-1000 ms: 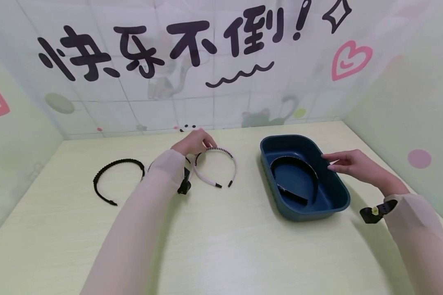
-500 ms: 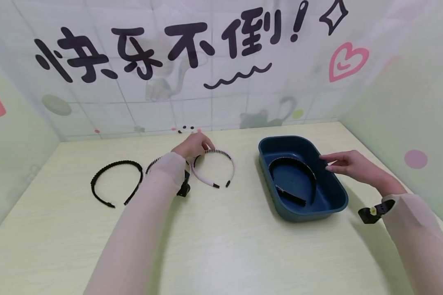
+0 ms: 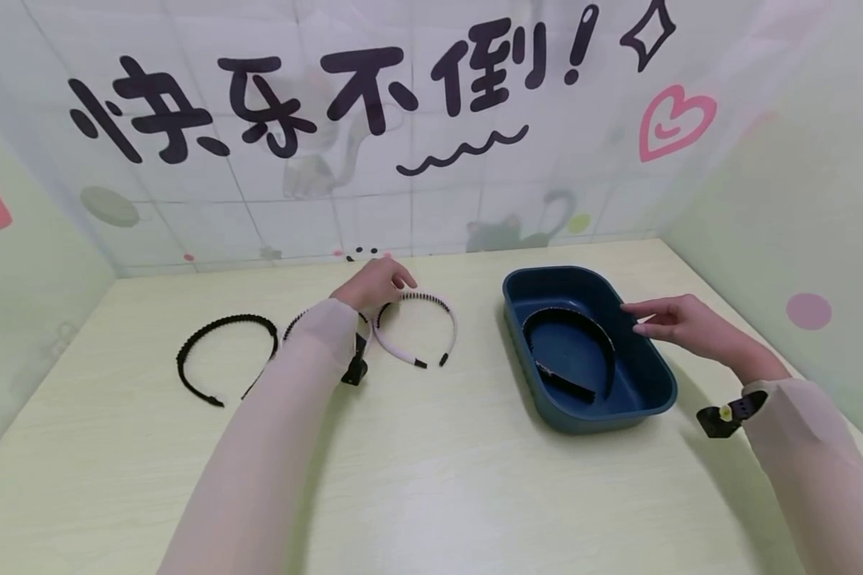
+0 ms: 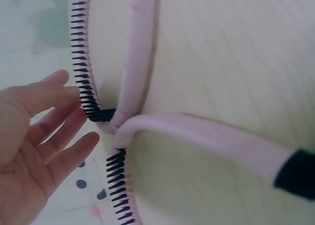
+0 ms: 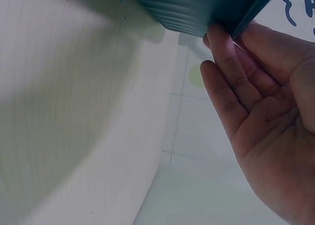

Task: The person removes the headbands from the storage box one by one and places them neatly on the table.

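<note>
At the back middle in the head view, my left hand (image 3: 375,283) pinches the toothed edge of a pale pink headband (image 3: 397,350). The left wrist view shows its black teeth meeting the thumb and fingers (image 4: 51,96). Beside it to the left lies a second pink headband with black teeth (image 4: 118,173), mostly covered by my sleeve in the head view. My right hand (image 3: 693,326) grips the right rim of a dark blue plastic box (image 3: 636,411) between thumb and fingers. Inside the box lies a wide black headband (image 3: 575,313).
A black ruffled headband (image 3: 208,323) lies on the left part of the pale table (image 3: 431,487). Behind the table stands a printed wall covering (image 3: 374,192), with side walls to the left and right. My forearms reach in from the front.
The head view has shifted slightly. My left hand stays at the pink headband and my right hand at the box rim, both almost still.
</note>
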`<state>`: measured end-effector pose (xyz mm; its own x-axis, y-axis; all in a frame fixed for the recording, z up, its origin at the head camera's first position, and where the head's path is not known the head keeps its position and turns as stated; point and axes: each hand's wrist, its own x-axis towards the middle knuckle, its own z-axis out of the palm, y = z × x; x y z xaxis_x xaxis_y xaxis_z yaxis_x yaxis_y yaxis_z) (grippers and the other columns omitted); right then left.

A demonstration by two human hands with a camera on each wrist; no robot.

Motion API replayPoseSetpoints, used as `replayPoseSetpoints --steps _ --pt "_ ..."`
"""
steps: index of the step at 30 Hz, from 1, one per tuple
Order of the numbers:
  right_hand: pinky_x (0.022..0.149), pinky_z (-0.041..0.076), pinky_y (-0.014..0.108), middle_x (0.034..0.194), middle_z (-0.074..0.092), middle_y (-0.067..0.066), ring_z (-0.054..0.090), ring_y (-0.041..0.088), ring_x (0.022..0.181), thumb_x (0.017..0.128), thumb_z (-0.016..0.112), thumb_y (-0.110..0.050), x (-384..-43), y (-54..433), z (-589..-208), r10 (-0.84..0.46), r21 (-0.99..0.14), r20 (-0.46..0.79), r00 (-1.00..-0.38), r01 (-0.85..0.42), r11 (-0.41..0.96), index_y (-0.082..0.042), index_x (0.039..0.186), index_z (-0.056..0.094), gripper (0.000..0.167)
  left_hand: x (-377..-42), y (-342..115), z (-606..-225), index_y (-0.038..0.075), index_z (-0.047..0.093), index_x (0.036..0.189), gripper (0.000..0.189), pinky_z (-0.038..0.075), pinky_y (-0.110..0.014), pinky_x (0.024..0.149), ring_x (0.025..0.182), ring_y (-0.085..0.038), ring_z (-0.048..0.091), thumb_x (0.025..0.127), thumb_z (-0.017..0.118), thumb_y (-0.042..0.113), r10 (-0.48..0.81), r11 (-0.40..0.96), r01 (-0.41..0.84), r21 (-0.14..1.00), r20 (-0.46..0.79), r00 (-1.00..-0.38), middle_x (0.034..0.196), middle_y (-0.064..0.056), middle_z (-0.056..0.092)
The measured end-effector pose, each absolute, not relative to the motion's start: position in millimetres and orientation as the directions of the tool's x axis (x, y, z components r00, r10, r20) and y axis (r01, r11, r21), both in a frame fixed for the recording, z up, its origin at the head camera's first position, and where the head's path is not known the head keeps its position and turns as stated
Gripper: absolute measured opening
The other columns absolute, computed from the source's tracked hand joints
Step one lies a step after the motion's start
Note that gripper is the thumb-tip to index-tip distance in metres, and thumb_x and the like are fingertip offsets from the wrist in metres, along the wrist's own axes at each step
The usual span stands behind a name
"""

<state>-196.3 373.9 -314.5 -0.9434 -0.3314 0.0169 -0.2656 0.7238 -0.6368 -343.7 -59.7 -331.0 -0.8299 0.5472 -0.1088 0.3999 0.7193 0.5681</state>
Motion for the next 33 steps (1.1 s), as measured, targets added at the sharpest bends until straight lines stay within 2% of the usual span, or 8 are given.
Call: replayPoseSetpoints --steps 8,18,26,33 --pt "0.072 0.047 0.014 0.116 0.055 0.029 0.059 -0.002 0.085 0.09 0.057 -0.004 -195 372 -315 -0.329 -0.649 0.023 -0.944 -0.264 0.713 0.011 0.123 0.051 0.038 -338 -50 -315 -0.001 0.062 0.114 0.032 0.046 -0.037 0.087 0.105 -0.03 0.054 0.084 0.051 -0.007 0.596 0.659 0.481 0.578 -0.011 -0.803 0.116 -0.02 0.057" --pt "0.072 0.047 0.015 0.118 0.054 0.03 0.058 -0.003 0.086 0.09 0.057 -0.006 -195 373 -316 -0.327 -0.638 0.014 -0.945 -0.26 0.724 0.011 0.125 0.05 0.039 -319 -19 -290 0.005 0.064 0.113 0.031 0.045 -0.032 0.085 0.099 -0.023 0.056 0.086 0.051 -0.002 0.678 0.589 0.591 0.551 0.061 -0.733 0.109 -0.011 0.06" --pt "0.072 0.047 0.014 0.118 0.054 0.03 0.058 -0.004 0.086 0.09 0.057 -0.005 -195 375 -315 -0.329 -0.643 0.032 -0.944 -0.271 0.716 0.011 0.124 0.05 0.039 -302 4 -274 0.005 0.063 0.114 0.03 0.045 -0.028 0.084 0.099 -0.021 0.057 0.088 0.049 -0.002 0.735 0.533 0.644 0.549 0.077 -0.674 0.109 -0.009 0.06" --pt "0.072 0.047 0.015 0.117 0.054 0.03 0.058 -0.003 0.086 0.09 0.057 -0.006 -194 374 -316 -0.332 -0.643 0.035 -0.943 -0.276 0.715 0.011 0.124 0.051 0.038 -292 26 -269 0.006 0.064 0.113 0.028 0.045 -0.025 0.083 0.098 -0.018 0.056 0.089 0.051 -0.001 0.758 0.503 0.666 0.551 0.09 -0.646 0.108 -0.008 0.061"
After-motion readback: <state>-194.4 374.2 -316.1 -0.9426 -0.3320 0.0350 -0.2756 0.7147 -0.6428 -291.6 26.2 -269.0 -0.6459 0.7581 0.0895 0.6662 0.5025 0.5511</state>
